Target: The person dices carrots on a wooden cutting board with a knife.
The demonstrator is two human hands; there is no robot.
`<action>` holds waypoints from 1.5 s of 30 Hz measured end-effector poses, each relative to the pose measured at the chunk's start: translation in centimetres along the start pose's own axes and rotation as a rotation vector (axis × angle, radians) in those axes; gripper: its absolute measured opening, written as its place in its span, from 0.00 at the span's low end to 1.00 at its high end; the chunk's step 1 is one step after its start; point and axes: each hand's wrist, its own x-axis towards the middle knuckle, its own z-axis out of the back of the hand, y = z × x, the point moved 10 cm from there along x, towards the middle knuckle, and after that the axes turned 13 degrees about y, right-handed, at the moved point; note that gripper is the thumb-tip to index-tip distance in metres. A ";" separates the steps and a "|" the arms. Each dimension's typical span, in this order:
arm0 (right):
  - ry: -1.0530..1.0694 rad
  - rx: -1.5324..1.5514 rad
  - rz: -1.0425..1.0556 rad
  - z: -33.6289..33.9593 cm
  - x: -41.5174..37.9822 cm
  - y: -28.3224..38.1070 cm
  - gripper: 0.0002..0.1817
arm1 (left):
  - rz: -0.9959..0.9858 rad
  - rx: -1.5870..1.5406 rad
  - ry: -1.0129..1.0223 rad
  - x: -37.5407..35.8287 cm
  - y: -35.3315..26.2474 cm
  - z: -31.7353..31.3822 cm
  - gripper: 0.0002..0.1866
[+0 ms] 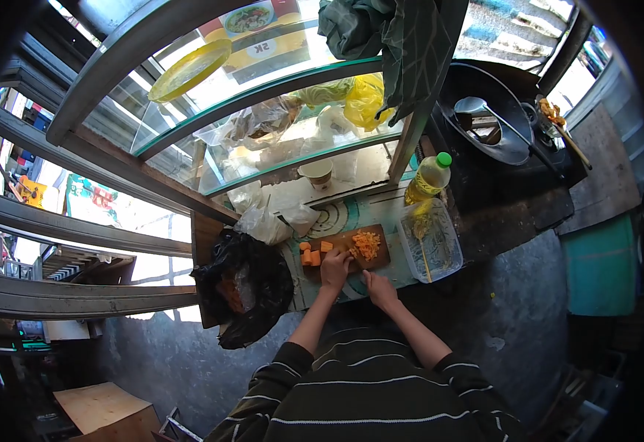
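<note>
A brown cutting board [382, 254] lies on the counter in front of me. Chunks of carrot [312, 258] sit at its left end, and a heap of finely chopped carrot [366, 245] is toward the right. My left hand [334, 268] is on the board between them, fingers bent and closed over a carrot piece that they mostly hide. At the board's near edge my right hand [380, 289] is closed round a knife handle; the blade hardly shows from here.
Right of the board stand a clear plastic tub [440, 254] with a stick in it and an oil bottle [431, 179]. A wok [495, 121] with a ladle [471, 105] is at the back right. Left are a black plastic bag [267, 283] and white bags [267, 225]. A glass case [263, 166] rises behind.
</note>
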 end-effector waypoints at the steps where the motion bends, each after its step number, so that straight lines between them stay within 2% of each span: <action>1: -0.004 0.001 0.005 -0.1 0.3 -0.1 0.29 | -0.004 0.004 -0.003 0.1 -0.1 0.2 0.06; 3: -0.021 0.051 0.080 0.2 0.1 0.3 0.29 | 0.011 0.050 0.012 0.1 0.0 0.3 0.07; 8: -0.008 0.039 0.016 0.2 -1.8 0.1 0.29 | 0.009 0.099 -0.001 -0.2 0.5 0.0 0.08; 13: -0.036 0.037 0.016 0.3 0.1 0.3 0.29 | 0.023 0.054 -0.007 -0.2 0.3 0.3 0.08; 18: -0.027 0.053 0.130 0.5 -0.8 1.3 0.29 | 0.031 0.077 0.028 -0.2 0.8 0.2 0.08; 21: -0.022 0.049 0.046 0.4 -1.5 0.6 0.29 | 0.013 0.020 -0.017 -0.4 0.8 0.4 0.08; 26: -0.025 0.070 0.051 0.2 0.4 0.6 0.30 | 0.013 -0.011 -0.018 -0.4 0.7 0.5 0.08; 36: -0.006 0.088 0.098 0.4 -1.2 0.9 0.32 | 0.006 -0.024 -0.023 -0.5 1.0 0.6 0.08; 40: -0.016 0.041 0.076 0.3 0.5 0.6 0.32 | 0.007 -0.014 -0.033 -0.7 0.8 0.6 0.09; 42: 0.044 0.091 0.035 -0.2 1.4 0.4 0.31 | 0.023 -0.018 -0.021 -0.6 0.8 0.6 0.11; 45: -0.033 0.198 0.143 0.7 1.2 0.6 0.32 | 0.023 0.010 -0.003 -0.5 0.7 0.7 0.11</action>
